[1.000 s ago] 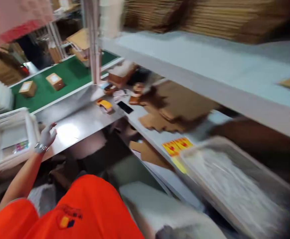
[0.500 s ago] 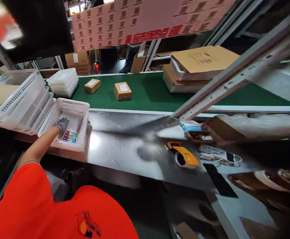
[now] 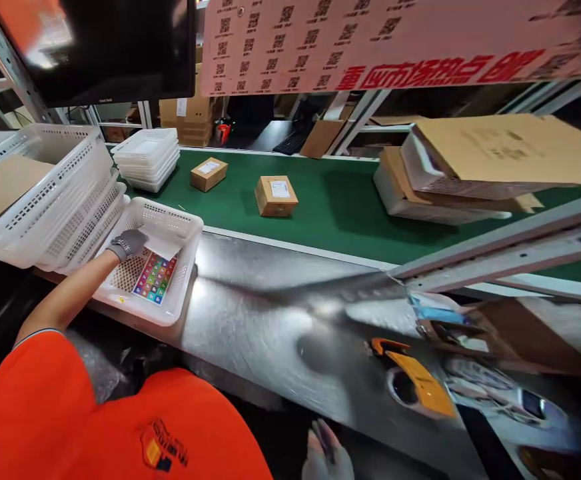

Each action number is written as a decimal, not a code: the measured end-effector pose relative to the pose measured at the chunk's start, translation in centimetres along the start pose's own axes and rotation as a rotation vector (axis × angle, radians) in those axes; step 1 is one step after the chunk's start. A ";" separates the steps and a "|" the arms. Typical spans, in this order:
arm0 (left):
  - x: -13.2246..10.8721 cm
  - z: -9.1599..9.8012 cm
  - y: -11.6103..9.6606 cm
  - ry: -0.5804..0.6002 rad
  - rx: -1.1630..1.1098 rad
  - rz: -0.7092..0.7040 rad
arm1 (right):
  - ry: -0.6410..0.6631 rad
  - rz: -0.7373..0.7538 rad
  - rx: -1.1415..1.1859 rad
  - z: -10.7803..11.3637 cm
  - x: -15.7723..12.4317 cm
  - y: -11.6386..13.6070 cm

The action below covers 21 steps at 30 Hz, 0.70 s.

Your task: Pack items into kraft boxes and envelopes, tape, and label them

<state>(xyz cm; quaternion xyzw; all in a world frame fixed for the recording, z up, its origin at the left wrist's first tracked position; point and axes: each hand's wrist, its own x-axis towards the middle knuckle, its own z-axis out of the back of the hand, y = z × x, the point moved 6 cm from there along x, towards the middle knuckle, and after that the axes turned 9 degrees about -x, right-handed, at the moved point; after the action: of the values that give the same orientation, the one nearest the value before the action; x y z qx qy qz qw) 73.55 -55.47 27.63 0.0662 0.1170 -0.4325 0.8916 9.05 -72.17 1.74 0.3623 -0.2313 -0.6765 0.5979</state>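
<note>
My left hand (image 3: 131, 243), in a grey glove, reaches into a white perforated plastic basket (image 3: 184, 293). Its fingers are closed at the edge of a flat white sheet or packet (image 3: 163, 245), which is tilted up at the basket's far side. Below it, a card of colourful printed squares (image 3: 155, 277) lies on the basket floor. My right hand (image 3: 326, 453), in a pale glove with bare fingertips, shows at the bottom edge, before the metal table. Its fingers are bent around something dark that blur keeps me from naming.
Stacked white baskets (image 3: 78, 200) stand at the left. Small cartons (image 3: 276, 197) sit on the green conveyor (image 3: 335, 200), with flat cardboard on trays (image 3: 510, 147) further right. A yellow-and-white tape dispenser (image 3: 420, 383) rests on the metal table (image 3: 250, 300). A slanted metal post (image 3: 510, 257) crosses the right side.
My view has turned left. The left hand has shifted the white sheet toward the basket's far side and tilted it, uncovering more of the colourful card. My right hand has come into view.
</note>
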 end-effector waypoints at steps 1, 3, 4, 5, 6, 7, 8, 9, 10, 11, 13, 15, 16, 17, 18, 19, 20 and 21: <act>-0.6 0.9 -0.5 -0.037 0.001 -0.036 | 0.021 0.008 0.047 -0.2 0.9 1.7; -2.5 2.5 -2.8 -0.133 0.017 -0.168 | 0.101 0.074 0.212 -0.9 2.8 5.9; -3.6 3.1 -4.4 -0.182 0.035 -0.248 | 0.157 0.110 0.321 -1.4 3.7 8.2; -4.9 3.5 -6.2 -0.231 0.057 -0.323 | 0.225 0.145 0.432 -1.9 4.5 10.6; -6.3 3.9 -8.1 -0.285 0.080 -0.384 | 0.293 0.175 0.520 -2.4 5.1 13.0; -7.6 4.2 -10.0 -0.345 0.101 -0.433 | 0.357 0.207 0.578 -2.8 5.7 15.3; -9.0 4.5 -11.9 -0.409 0.115 -0.474 | 0.417 0.247 0.608 -3.2 6.1 17.5; -10.3 4.8 -13.8 -0.472 0.120 -0.515 | 0.471 0.297 0.618 -3.4 6.5 19.6; -11.6 5.0 -15.7 -0.532 0.120 -0.559 | 0.533 0.355 0.612 -3.7 6.8 21.6; -12.8 5.1 -17.5 -0.586 0.116 -0.606 | 0.599 0.415 0.596 -3.9 7.0 23.3; -14.9 5.0 -21.0 -0.676 0.099 -0.704 | 0.726 0.527 0.553 -4.3 7.3 26.0; -16.3 4.5 -24.1 -0.736 0.065 -0.794 | 0.801 0.612 0.494 -4.8 7.9 27.8; -16.7 4.1 -25.5 -0.748 0.038 -0.831 | 0.817 0.638 0.464 -5.1 8.3 28.4; -16.9 3.6 -26.7 -0.744 0.003 -0.857 | 0.833 0.648 0.440 -5.4 8.8 28.8; -16.8 3.0 -27.8 -0.724 -0.039 -0.872 | 0.863 0.648 0.426 -5.8 9.3 29.0; -16.6 2.3 -28.8 -0.693 -0.087 -0.877 | 0.910 0.638 0.429 -6.2 9.6 29.0; -16.3 1.6 -29.6 -0.661 -0.140 -0.872 | 0.972 0.622 0.446 -6.6 9.9 28.9; -15.9 0.9 -30.1 -0.633 -0.196 -0.860 | 1.036 0.597 0.470 -6.9 10.1 28.7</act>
<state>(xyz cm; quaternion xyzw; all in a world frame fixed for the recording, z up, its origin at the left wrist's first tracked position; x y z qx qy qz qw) 40.43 -62.22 32.23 -0.2044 -0.1008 -0.7443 0.6277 32.47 -86.27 16.64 0.6835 -0.1455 -0.1494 0.6996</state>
